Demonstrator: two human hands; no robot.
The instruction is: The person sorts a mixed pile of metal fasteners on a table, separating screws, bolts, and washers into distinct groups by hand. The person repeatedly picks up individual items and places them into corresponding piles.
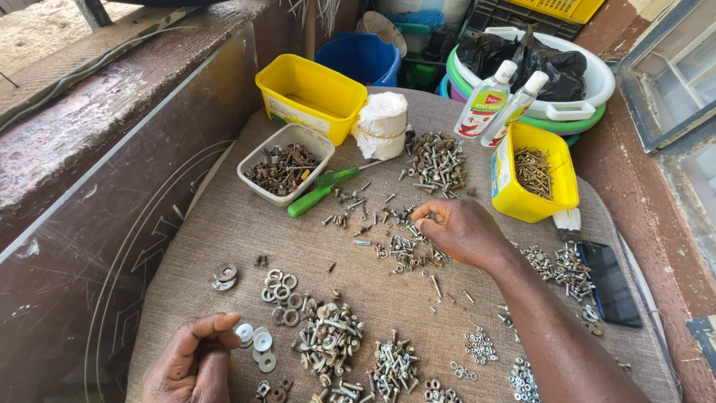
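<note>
One left hand (190,362), low at the near edge, fingers curled loosely inward with thumb laid across; whether anything sits inside them cannot be told. Just beside it, about four flat silver washers (256,339); farther up, two large rusty washers (224,276) and a cluster of roughly eight ring washers (281,292). One heap of mixed nuts and washers (328,336) and one heap of small bolts (394,366) in the near middle. One clear tub of rusty hardware (283,166), one empty yellow tub (312,95), one green-handled screwdriver (322,189), one white cloth-wrapped roll (381,125). One pile of grey screws (436,160) toward the back. One right hand (462,231), centre, thumb and fingertips pinched narrow over the loose scatter of small screws and nuts (403,250); what they grip is too small to tell. Two clear bottles (498,101) with white caps, one yellow tub of thin nails (533,173), one dark phone (610,282). Surface: round top covered in coarse brown fabric (224,224). Surroundings: scratched dark panel (97,246) at left, stacked plastic basins (582,101) behind, window frame (671,82) at right.
</note>
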